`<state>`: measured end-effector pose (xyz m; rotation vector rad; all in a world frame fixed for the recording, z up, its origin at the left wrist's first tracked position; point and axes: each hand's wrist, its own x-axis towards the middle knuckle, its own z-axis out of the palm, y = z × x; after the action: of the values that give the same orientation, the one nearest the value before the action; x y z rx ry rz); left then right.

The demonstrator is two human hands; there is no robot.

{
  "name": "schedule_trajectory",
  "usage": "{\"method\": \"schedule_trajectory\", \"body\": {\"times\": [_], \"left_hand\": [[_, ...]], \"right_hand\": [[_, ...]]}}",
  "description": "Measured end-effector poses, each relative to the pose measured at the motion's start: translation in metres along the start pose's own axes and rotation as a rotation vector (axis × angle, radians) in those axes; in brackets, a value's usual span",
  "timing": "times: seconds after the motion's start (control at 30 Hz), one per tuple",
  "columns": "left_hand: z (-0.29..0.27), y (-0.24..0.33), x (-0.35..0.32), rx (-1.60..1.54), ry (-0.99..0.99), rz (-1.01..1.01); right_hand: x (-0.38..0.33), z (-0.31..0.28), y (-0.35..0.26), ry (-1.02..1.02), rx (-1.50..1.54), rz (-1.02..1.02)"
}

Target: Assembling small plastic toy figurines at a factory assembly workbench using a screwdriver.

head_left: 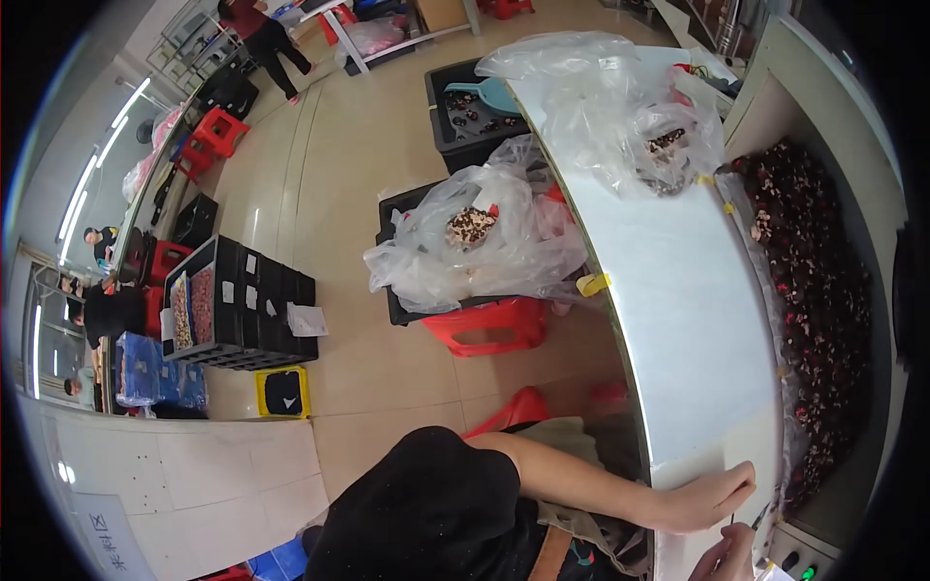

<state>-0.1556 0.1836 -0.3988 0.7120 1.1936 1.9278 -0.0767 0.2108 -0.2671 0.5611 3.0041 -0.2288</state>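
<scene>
My left forearm, bare below a black sleeve, reaches over the white tabletop (702,320) near its front end. The left hand (712,501) is closed, its fingers curled together; whatever they hold is hidden. Just below it, my right hand (731,554) is cut off by the lower edge of the view. Its fingers are bent and pressed together, and I cannot make out anything in them. The two hands almost touch. Beyond them, a heap of small dark brown, red and pale pieces (823,320) fills a long trough along the table's right side.
Clear plastic bags (581,107) lie on the far table end. Left of the table, another bag with small pieces (472,226) rests in a black crate above a red stool (489,327). A blue dustpan (496,97) lies in a farther bin. Stacked black crates (257,305) stand left.
</scene>
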Motion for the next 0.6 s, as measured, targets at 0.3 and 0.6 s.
{"method": "schedule_trajectory", "body": {"times": [0.3,0.6], "left_hand": [[-0.038,-0.078,0.073,-0.051,0.057,-0.125],[-0.014,-0.094,0.106,-0.071,-0.112,-0.149]], "right_hand": [[0.089,0.052,0.067,-0.097,0.191,0.042],[0.126,0.034,0.167,-0.390,0.640,0.249]]}}
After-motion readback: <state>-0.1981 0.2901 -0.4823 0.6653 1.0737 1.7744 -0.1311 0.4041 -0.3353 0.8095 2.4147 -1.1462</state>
